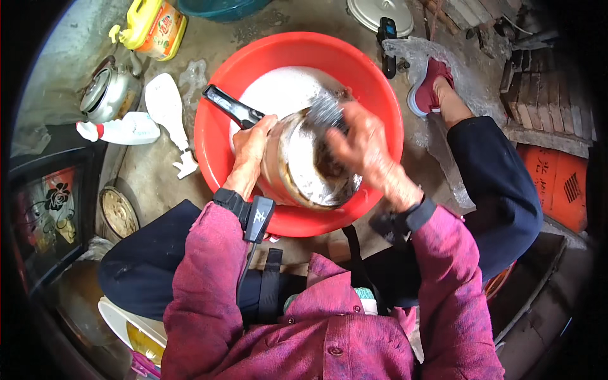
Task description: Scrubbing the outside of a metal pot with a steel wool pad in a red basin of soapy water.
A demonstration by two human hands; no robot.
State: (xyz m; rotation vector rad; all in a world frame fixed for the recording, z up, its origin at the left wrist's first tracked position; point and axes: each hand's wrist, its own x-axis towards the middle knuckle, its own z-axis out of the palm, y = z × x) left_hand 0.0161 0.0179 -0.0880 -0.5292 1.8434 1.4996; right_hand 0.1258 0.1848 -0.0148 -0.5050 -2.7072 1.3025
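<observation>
A metal pot (273, 166) with brown stains lies tilted in a red plastic basin (297, 225), its black handle (230, 105) reaching over the basin's left side. White suds (285, 88) cover much of the water behind it. My left hand (251, 149) grips the pot near the base of the handle. In my right hand (363, 142), blurred, a steel wool scrubber (325, 111) is held at the pot's upper edge. Foam and dark grime show on the pot's pale round face.
Two white spray bottles (166, 107) (130, 128), a metal kettle (111, 92) and a yellow jug (159, 28) stand or lie left. A teal basin (223, 9), a round lid (380, 14) and a black handled part (388, 47) are beyond. Clear plastic sheeting (446, 156) lies right, near my shoe.
</observation>
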